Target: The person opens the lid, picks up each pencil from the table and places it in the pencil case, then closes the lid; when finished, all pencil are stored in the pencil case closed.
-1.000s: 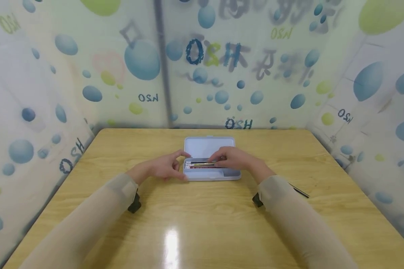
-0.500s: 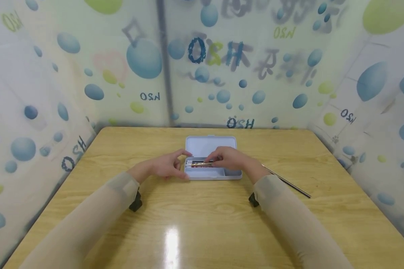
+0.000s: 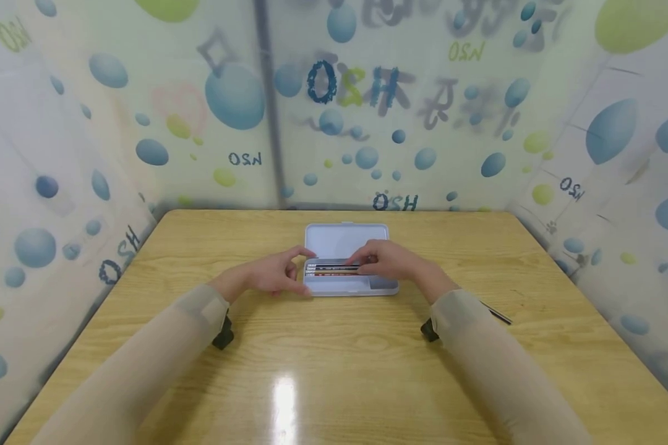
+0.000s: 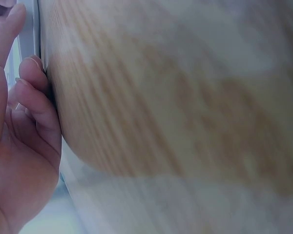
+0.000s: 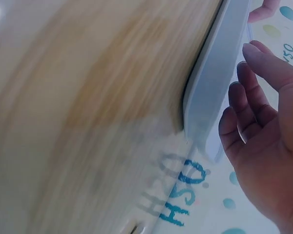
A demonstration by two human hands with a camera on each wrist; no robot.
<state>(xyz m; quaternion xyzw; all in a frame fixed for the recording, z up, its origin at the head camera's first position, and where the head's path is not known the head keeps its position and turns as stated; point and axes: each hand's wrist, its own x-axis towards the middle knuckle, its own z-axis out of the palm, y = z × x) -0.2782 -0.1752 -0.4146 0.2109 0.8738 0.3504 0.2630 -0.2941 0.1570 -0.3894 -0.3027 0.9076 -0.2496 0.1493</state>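
A white pencil case [image 3: 345, 241] lies open on the wooden table, lid tilted back. Several pencils [image 3: 328, 270], dark and orange with pale left ends, lie side by side in its long rear compartment. My left hand [image 3: 273, 272] holds the case's left end, index finger at the rear corner and thumb at the front. In the head view my right hand [image 3: 389, 259] reaches over the pencils' right part, fingertips at them and covering their ends. In the right wrist view its fingers [image 5: 256, 97] are loosely bent above the case's side, with no pencil visible between them.
Dark, thin pencil-like sticks [image 3: 496, 313] lie on the table [image 3: 345, 358] at right, partly hidden by the right sleeve. A front compartment [image 3: 336, 285] and a small right one [image 3: 384, 283] belong to the case. Patterned curtains [image 3: 434, 154] surround the table.
My right hand shifted slightly left over the pencils, then back right. The pencils now lie straighter and more evenly side by side. My left hand keeps its place on the case.
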